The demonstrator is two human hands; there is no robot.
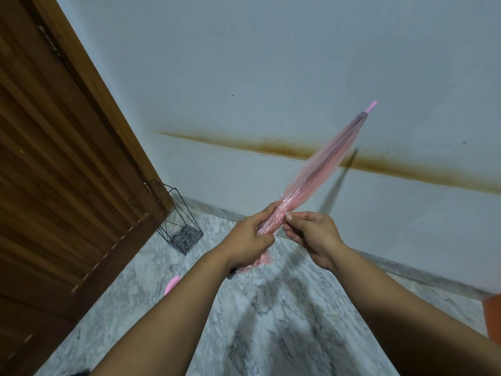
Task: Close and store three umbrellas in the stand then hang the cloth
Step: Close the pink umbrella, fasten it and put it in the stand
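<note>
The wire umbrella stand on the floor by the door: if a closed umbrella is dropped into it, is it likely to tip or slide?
The wire umbrella stand is thin open wire, so it is probably light and could tip if the pink umbrella leans on its rim. Its base looks narrower than its top, which adds to that risk. On the polished marble floor it may also slide when pushed.

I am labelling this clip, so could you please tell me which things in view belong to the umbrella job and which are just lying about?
Part of the job:
- pink umbrella, folded, gripped by the left hand, pinched by the right hand
- wire stand, by the door, nothing in it

Just there:
- wooden door
- pink object on the floor, partly hidden
- orange object at the right edge
</note>
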